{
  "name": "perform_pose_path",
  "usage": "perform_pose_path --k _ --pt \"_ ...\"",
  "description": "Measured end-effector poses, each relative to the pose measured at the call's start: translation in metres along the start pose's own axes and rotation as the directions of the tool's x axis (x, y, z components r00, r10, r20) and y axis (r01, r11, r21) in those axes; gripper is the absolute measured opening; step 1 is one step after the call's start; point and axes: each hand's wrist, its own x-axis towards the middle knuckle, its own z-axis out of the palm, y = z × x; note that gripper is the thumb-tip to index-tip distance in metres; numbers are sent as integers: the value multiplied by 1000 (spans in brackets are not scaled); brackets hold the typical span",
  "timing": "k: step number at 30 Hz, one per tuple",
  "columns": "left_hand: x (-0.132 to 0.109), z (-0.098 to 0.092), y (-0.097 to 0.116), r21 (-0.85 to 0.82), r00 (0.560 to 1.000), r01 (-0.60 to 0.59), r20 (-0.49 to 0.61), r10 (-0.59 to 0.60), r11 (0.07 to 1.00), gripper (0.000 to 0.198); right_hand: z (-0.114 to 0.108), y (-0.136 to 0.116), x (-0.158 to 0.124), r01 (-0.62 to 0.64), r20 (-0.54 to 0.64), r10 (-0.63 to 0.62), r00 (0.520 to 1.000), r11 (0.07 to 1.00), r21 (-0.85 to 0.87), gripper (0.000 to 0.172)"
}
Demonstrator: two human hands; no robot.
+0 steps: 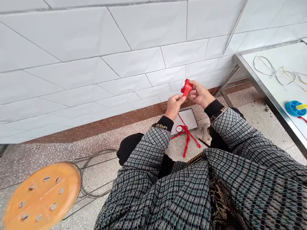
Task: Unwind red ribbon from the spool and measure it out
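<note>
I hold a red spool of ribbon point(186, 87) up in front of the tiled wall with my right hand point(200, 94), whose fingers are wrapped round it. My left hand point(173, 106) sits just below and left of the spool, its fingers pinched on the red ribbon strand point(182, 120) that runs down from it. The strand hangs to a bunch of red ribbon loops point(187, 138) over the floor. A small white ring point(179, 129) lies among the ribbon, on a white board point(189, 118) on the floor.
An orange round stool point(42, 195) with a wire frame stands at the lower left. A metal table point(271, 92) at the right carries pale cords point(275, 72) and a blue spool point(295, 108). A shoe point(206, 134) shows beside the board. White tiles cover the wall.
</note>
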Motion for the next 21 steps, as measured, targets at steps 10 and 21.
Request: perform_pose_path --k 10,21 --pt "9 -13 -7 410 947 -251 -82 310 877 36 -5 -5 -8 -97 29 96 995 995 14 26" --pt "19 -25 -6 125 852 -490 279 443 863 48 -27 -15 -21 -402 265 381 886 915 28 27"
